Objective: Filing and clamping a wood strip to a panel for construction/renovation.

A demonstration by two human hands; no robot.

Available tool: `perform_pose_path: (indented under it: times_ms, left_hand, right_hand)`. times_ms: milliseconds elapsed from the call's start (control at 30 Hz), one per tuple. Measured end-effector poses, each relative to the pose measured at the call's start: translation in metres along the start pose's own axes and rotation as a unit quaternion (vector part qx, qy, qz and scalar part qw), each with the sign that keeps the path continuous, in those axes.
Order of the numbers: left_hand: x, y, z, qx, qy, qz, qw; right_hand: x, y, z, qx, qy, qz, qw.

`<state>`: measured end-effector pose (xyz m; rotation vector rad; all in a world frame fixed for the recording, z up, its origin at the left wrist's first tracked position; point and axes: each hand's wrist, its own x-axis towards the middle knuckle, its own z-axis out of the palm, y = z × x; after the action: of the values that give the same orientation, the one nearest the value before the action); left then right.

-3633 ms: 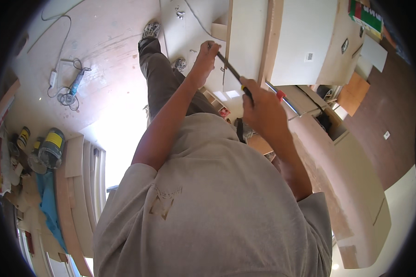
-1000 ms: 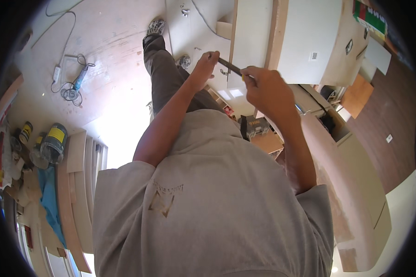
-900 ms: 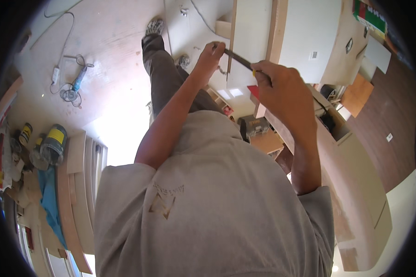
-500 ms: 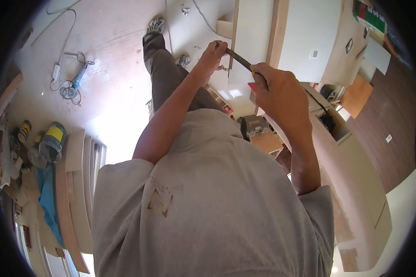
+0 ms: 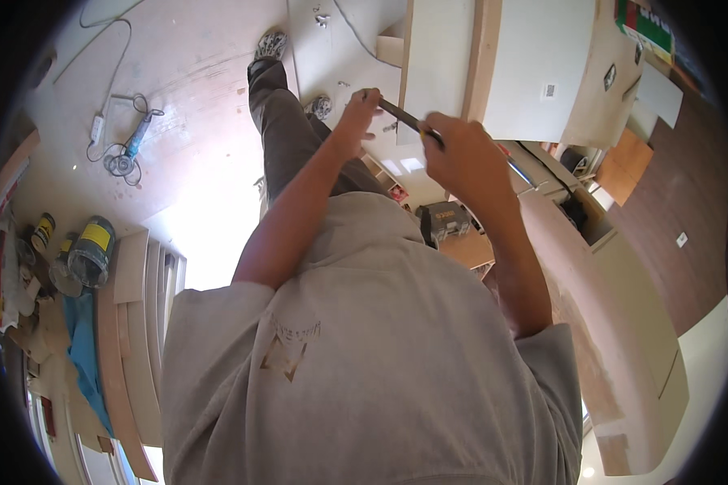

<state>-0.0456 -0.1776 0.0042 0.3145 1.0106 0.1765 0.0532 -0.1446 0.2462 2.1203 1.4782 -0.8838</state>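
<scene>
Stretched between my hands is a long, dark, narrow file (image 5: pixel 402 116), tilted down to the right. My left hand (image 5: pixel 359 121) pinches its far end with thumb and fingertips, the other fingers loosely curled away. Wrapped round the near end is my right hand (image 5: pixel 463 153), slightly blurred, with a bit of yellow by its fingers. The file lies close to the edge of a pale upright panel (image 5: pixel 437 69); whether it touches that edge I cannot tell. Behind my right wrist shows a thin red and blue rod-like item (image 5: pixel 522 172).
A blue angle grinder (image 5: pixel 140 137) with its cord lies on the floor at left. Yellow-labelled jars (image 5: pixel 91 249) stand by stacked boards (image 5: pixel 133 279). A dark toolbox (image 5: pixel 447 217) sits beyond my waist. On the right is a long curved cabinet (image 5: pixel 615 323) with an opening.
Both hands and the file have shifted a little left and slightly down. My left hand's lower fingers have spread more. The red and blue item now shows more beside my right wrist.
</scene>
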Motion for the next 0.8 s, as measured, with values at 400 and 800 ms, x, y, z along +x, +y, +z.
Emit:
perform_pose_path:
  times_ms: [400, 800]
  left_hand:
    - [-0.011, -0.015, 0.002, -0.045, -0.038, -0.027, 0.998]
    - [-0.025, -0.005, 0.015, -0.082, -0.025, -0.024, 0.996]
  right_hand:
    - [0.007, -0.004, -0.01, -0.026, -0.032, 0.008, 0.999]
    - [-0.001, -0.001, -0.03, 0.001, -0.013, -0.001, 1.0]
